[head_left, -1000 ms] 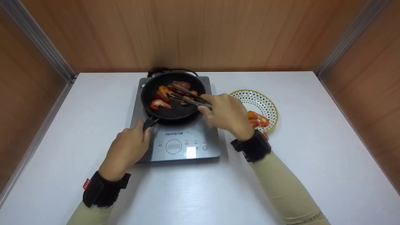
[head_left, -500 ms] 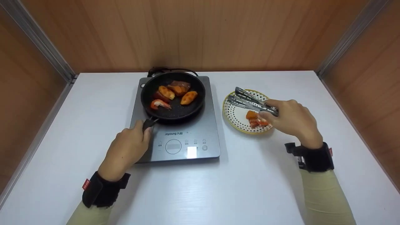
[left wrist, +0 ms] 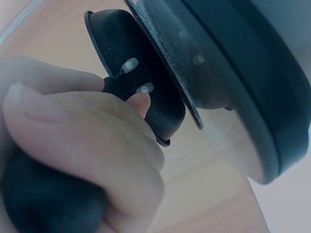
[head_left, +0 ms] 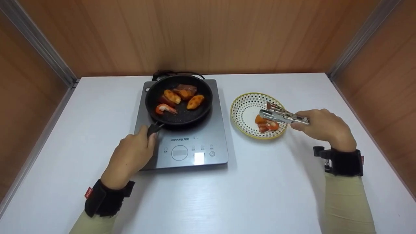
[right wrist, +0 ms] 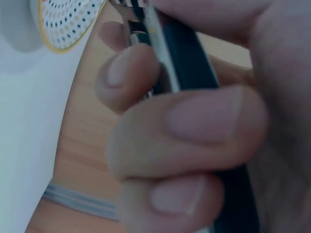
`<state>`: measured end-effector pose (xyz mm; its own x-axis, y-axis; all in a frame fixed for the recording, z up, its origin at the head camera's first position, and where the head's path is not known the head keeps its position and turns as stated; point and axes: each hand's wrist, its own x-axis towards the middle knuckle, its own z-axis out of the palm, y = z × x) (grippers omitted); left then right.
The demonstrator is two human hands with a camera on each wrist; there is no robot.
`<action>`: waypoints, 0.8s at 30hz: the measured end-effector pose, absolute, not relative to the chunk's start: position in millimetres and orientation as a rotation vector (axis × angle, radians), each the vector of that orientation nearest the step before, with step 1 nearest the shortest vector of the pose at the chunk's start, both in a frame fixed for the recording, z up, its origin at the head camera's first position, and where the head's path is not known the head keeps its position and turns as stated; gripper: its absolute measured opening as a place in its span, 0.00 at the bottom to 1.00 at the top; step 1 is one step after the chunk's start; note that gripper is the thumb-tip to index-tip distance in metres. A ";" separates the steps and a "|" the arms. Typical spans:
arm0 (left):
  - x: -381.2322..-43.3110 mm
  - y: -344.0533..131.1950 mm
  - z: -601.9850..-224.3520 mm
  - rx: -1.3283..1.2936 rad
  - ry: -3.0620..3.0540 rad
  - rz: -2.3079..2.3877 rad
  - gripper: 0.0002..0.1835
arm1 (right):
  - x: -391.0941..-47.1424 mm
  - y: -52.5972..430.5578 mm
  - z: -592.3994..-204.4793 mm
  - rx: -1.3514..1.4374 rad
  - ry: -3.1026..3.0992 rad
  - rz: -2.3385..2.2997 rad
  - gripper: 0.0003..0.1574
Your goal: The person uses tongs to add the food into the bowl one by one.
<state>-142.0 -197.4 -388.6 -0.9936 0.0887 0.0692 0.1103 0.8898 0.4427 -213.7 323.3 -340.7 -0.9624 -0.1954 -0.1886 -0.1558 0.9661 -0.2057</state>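
Observation:
My left hand (head_left: 130, 157) grips the handle (head_left: 153, 129) of a black frying pan (head_left: 182, 118). In the pan lie a shrimp (head_left: 165, 109), yellow-orange oval pieces (head_left: 195, 102) and a dark reddish meat-like piece (head_left: 187, 87). With my right hand (head_left: 326, 126) I hold metal tongs (head_left: 284, 117), whose tips hang over the dotted plate (head_left: 240, 113). Below them on the plate are another shrimp (head_left: 272, 125), an orange chunk (head_left: 259, 119) and a reddish piece (head_left: 263, 128). I cannot tell whether the tips touch any food. In the right wrist view, fingers wrap the tongs (right wrist: 187, 58).
The pan stands on a grey induction cooker (head_left: 182, 162) with touch controls at its front. A black cable (head_left: 188, 72) lies behind it. Wood-grain panels (head_left: 208, 39) enclose the white table (head_left: 208, 198) at the back and both sides.
My right hand has carried the tongs from over the pan rightward to the plate, and their tips have drawn closer together. The left hand keeps its hold on the pan handle.

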 end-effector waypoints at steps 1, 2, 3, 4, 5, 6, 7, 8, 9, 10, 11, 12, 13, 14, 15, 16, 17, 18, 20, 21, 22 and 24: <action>-142.0 -197.4 -388.6 -0.159 -3.007 -0.709 0.16 | -213.7 326.5 -340.3 -0.253 2.899 -0.267 0.40; -142.1 -197.4 -388.6 -0.160 -3.006 -0.708 0.16 | -213.7 329.4 -339.8 -0.241 2.892 -0.256 0.40; -142.1 -197.5 -388.5 -0.160 -3.006 -0.708 0.16 | -213.7 331.8 -339.4 -0.228 2.886 -0.250 0.40; -142.2 -197.5 -388.5 -0.163 -3.005 -0.708 0.16 | -213.6 333.9 -339.1 -0.216 2.879 -0.246 0.40; -142.2 -197.5 -388.5 -0.162 -3.005 -0.708 0.16 | -213.6 335.5 -338.8 -0.209 2.871 -0.243 0.40; -142.1 -197.5 -388.5 -0.165 -3.004 -0.707 0.16 | -213.6 336.4 -338.8 -0.202 2.864 -0.241 0.39; -142.0 -197.4 -388.5 -0.168 -3.002 -0.706 0.16 | -213.5 337.1 -338.6 -0.197 2.856 -0.244 0.39; -141.9 -197.4 -388.4 -0.170 -3.000 -0.706 0.16 | -213.6 337.3 -338.7 -0.196 2.850 -0.248 0.38; -141.8 -197.3 -388.4 -0.171 -2.999 -0.706 0.16 | -213.8 337.0 -338.9 -0.194 2.843 -0.257 0.37; -141.5 -197.4 -388.6 -0.172 -2.997 -0.708 0.16 | -214.0 336.6 -339.5 -0.194 2.838 -0.263 0.37; -141.2 -197.5 -388.7 -0.171 -2.996 -0.709 0.16 | -214.4 335.8 -340.3 -0.189 2.828 -0.272 0.36; -141.0 -197.5 -388.8 -0.171 -2.996 -0.710 0.16 | -214.7 335.0 -341.1 -0.183 2.818 -0.283 0.36; -141.0 -197.5 -388.8 -0.169 -2.996 -0.712 0.16 | -215.2 334.1 -341.9 -0.182 2.811 -0.288 0.35; -141.1 -197.5 -388.8 -0.167 -2.997 -0.716 0.16 | -215.8 333.4 -342.9 -0.181 2.806 -0.293 0.35; -141.1 -197.5 -388.8 -0.166 -2.998 -0.718 0.16 | -216.4 332.9 -343.9 -0.179 2.801 -0.298 0.35; -141.2 -197.5 -388.8 -0.165 -2.999 -0.719 0.16 | -217.2 332.6 -345.1 -0.179 2.799 -0.300 0.35; -141.2 -197.5 -388.8 -0.165 -3.000 -0.719 0.16 | -217.9 332.1 -346.1 -0.177 2.794 -0.304 0.35; -141.2 -197.5 -388.8 -0.167 -2.999 -0.719 0.16 | -218.5 331.9 -347.1 -0.179 2.794 -0.306 0.35; -141.3 -197.5 -388.7 -0.167 -3.002 -0.720 0.16 | -219.9 332.5 -349.1 -0.182 2.796 -0.310 0.35; -141.3 -197.6 -388.6 -0.167 -3.003 -0.718 0.16 | -220.5 332.7 -349.9 -0.182 2.795 -0.312 0.34; -141.4 -197.6 -388.5 -0.167 -3.004 -0.717 0.16 | -221.0 333.0 -350.8 -0.180 2.793 -0.312 0.34; -141.6 -197.7 -388.3 -0.166 -3.007 -0.716 0.16 | -221.6 333.5 -351.9 -0.172 2.788 -0.315 0.34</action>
<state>-141.6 -197.7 -388.3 -0.9932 0.0936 0.0695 0.1148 0.8874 0.4465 -221.6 333.5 -351.9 -0.9384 -0.1547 -0.3089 -0.0818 0.9682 -0.2364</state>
